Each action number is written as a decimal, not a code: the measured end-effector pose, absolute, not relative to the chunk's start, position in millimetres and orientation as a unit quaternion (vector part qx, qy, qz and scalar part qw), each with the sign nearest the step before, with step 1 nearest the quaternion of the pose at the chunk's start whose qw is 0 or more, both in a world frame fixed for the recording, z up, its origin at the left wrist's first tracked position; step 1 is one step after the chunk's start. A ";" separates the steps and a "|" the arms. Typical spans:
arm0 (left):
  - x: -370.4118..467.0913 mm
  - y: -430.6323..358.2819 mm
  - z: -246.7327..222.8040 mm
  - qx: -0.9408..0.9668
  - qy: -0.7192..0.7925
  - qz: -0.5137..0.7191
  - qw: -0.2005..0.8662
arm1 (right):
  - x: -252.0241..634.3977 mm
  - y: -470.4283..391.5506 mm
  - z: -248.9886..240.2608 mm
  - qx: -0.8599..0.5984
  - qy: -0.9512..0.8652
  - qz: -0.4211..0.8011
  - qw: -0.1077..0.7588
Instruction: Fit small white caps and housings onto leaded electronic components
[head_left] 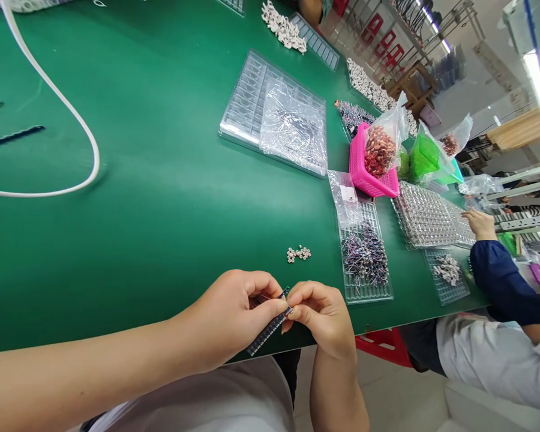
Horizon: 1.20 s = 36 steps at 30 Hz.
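**Dark strip [269, 333] held slantwise beside the tabletop's [162, 240] near edge**

The left hand's [243, 315] thumb and fingers are clamped on the strip; the right hand [324, 315], nearer its upper end, has its fingertips bunched there, seemingly on it too, though overlapping fingers hide the exact grip. From that pinch the long axis slants down and leftward to the near edge. Beyond the fingertips, away from that edge, lie small round pieces [299, 254], their details too small to read.
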<state>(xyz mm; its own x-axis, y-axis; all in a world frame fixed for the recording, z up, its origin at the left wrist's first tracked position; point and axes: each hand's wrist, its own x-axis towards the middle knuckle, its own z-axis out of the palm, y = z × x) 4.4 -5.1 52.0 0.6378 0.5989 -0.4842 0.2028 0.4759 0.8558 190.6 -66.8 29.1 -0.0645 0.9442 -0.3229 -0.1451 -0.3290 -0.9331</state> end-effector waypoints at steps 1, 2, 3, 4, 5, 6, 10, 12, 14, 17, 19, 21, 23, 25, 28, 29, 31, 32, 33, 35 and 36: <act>4.4 -5.1 52.1 0.496 0.405 0.131 0.756 | 190.3 -66.7 29.4 -0.526 -0.380 0.623 0.436; 4.5 -5.1 52.3 0.498 0.407 0.132 0.754 | 190.1 -66.6 29.7 -0.525 -0.381 0.623 0.436; 4.6 -5.1 52.5 0.501 0.409 0.133 0.751 | 189.8 -66.4 30.0 -0.526 -0.381 0.623 0.437; 4.9 -5.0 52.6 0.504 0.411 0.132 0.748 | 189.6 -66.2 30.2 -0.526 -0.382 0.621 0.438; 5.1 -5.0 52.6 0.507 0.414 0.132 0.745 | 189.4 -66.0 30.5 -0.526 -0.382 0.621 0.439; 5.4 -4.9 52.7 0.511 0.415 0.131 0.741 | 189.3 -65.7 30.6 -0.525 -0.382 0.620 0.440; 5.5 -4.9 53.5 0.518 0.412 0.125 0.739 | 189.6 -65.1 30.5 -0.517 -0.383 0.625 0.442; 5.1 -5.1 54.0 0.513 0.410 0.123 0.744 | 189.7 -64.9 30.4 -0.511 -0.384 0.629 0.442; 5.0 -5.2 54.1 0.505 0.409 0.123 0.750 | 189.4 -64.6 30.9 -0.508 -0.382 0.633 0.442; 5.3 -5.2 52.8 0.502 0.404 0.125 0.754 | 188.6 -64.0 32.5 -0.515 -0.376 0.633 0.439; 5.5 -5.2 51.8 0.506 0.404 0.123 0.753 | 188.5 -63.9 32.9 -0.520 -0.376 0.630 0.438; 5.5 -5.1 51.2 0.509 0.406 0.117 0.750 | 188.8 -64.2 32.3 -0.522 -0.379 0.627 0.437; 5.5 -4.9 51.4 0.513 0.407 0.113 0.748 | 189.2 -64.7 31.1 -0.521 -0.383 0.627 0.434; 5.7 -4.4 52.3 0.517 0.406 0.113 0.745 | 189.4 -65.1 30.4 -0.522 -0.382 0.628 0.432; 6.1 -4.0 53.9 0.518 0.406 0.115 0.744 | 189.3 -65.3 30.7 -0.523 -0.379 0.629 0.433; 6.3 -4.1 54.1 0.518 0.407 0.115 0.744 | 189.3 -65.3 31.1 -0.523 -0.379 0.629 0.433; 6.5 -4.5 53.9 0.516 0.407 0.118 0.745 | 189.3 -65.0 31.9 -0.526 -0.379 0.628 0.430; 6.5 -4.7 53.4 0.514 0.406 0.119 0.746 | 189.2 -64.8 32.2 -0.528 -0.379 0.628 0.428; 6.5 -5.0 52.7 0.514 0.404 0.121 0.747 | 189.0 -64.6 32.4 -0.529 -0.378 0.628 0.428; 6.4 -5.4 51.1 0.511 0.404 0.126 0.748 | 188.4 -63.9 32.8 -0.529 -0.373 0.630 0.430; 6.3 -5.5 50.4 0.510 0.405 0.129 0.748 | 188.1 -63.6 33.0 -0.528 -0.370 0.631 0.431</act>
